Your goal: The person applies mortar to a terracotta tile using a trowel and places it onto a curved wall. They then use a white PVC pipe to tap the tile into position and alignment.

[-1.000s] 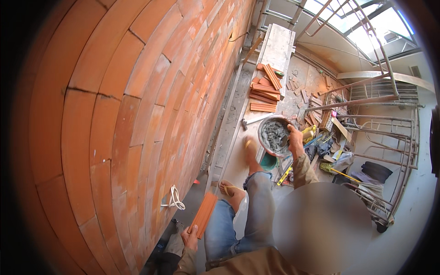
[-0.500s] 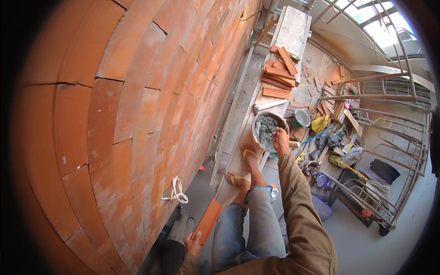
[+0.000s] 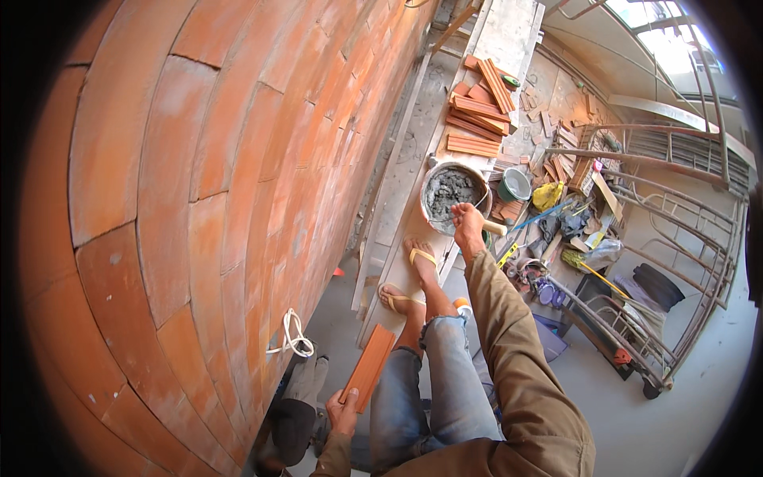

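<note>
My left hand [image 3: 342, 411] is closed round the lower end of a flat red clay brick tile [image 3: 369, 367], held tilted beside my left knee. Over the near right rim of a bucket [image 3: 430, 184] of wet grey mortar [image 3: 451, 193], my right hand [image 3: 470, 226] is closed with its fingers bent. A light wooden handle [image 3: 493, 227] sticks out at its right side; the rest of that tool is hidden, so its kind does not show. The bucket stands on a plank in front of my sandalled feet.
A red brick wall [image 3: 207, 199] rises at my left, with a looped white cable [image 3: 292, 334] against it. Stacked clay tiles [image 3: 477, 119] lie farther along the plank [image 3: 502, 36]. At right are a green-grey bucket [image 3: 515, 184], rubble and metal scaffold frames [image 3: 675, 163].
The view has shifted, so the bucket and wall appear farther left. My left hand has raised the brick tile slightly. My right hand now sits lower against the bucket's near rim.
</note>
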Motion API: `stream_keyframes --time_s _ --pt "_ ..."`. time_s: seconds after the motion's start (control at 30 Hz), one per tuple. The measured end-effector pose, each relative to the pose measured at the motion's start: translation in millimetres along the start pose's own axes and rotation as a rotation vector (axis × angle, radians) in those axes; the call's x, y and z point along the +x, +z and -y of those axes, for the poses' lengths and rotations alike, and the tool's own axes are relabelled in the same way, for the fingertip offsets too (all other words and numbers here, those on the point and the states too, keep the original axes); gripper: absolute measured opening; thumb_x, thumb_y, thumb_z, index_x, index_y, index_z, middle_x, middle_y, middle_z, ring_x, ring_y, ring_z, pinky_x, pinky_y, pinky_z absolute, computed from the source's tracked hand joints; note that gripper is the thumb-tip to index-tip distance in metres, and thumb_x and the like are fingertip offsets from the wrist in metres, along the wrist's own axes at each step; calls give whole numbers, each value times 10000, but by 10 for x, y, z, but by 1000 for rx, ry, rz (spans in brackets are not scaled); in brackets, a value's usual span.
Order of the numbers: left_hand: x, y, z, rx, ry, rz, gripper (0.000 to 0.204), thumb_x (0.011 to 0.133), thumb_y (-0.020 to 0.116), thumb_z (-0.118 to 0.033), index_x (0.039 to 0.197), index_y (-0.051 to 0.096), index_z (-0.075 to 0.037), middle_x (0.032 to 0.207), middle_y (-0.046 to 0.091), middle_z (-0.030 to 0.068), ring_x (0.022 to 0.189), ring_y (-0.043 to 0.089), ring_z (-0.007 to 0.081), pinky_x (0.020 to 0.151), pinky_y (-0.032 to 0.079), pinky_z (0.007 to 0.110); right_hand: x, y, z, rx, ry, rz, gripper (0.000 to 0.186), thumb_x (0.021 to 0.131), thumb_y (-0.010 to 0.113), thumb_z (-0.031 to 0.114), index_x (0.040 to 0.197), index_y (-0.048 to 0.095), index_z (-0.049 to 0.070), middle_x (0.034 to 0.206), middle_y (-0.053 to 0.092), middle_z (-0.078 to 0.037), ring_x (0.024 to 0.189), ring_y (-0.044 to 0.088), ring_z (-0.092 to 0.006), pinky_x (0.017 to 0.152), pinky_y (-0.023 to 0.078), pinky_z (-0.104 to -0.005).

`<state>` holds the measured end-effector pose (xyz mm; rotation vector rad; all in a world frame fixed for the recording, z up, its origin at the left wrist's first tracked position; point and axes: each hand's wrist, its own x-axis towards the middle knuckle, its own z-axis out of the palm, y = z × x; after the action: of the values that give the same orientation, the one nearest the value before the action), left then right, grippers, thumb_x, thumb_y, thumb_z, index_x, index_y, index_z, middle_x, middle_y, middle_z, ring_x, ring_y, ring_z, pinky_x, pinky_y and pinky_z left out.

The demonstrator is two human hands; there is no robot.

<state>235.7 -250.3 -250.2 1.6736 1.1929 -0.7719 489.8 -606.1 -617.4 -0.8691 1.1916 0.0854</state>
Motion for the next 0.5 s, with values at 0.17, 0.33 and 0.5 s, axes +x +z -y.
stream_keyframes --time_s 0.17,0.33,0.5 --pt "199 213 -155 16 49 26 296 930 649 -221 907 649 74 795 605 45 739 510 113 643 450 326 224 554 190 -865 -213 389 403 844 585 84 1235 613 -6 998 679 -183 891 652 -326 829 517 -442" --pt "356 319 -313 -34 64 11 286 929 652 -210 907 652 75 800 611 46 746 521 107 647 455 325 64 17 352 -1822 -438 -12 307 888 518 229 1123 667 100 1193 641 -190 1177 564 -419 990 402 -613" --pt "562 419 -339 -32 52 0 276 933 652 -203 921 658 73 811 618 47 755 532 110 657 462 319 299 -953 405 -2308 -435 -51 295 920 539 269 1156 623 114 1188 643 -207 1105 609 -398 927 407 -612"
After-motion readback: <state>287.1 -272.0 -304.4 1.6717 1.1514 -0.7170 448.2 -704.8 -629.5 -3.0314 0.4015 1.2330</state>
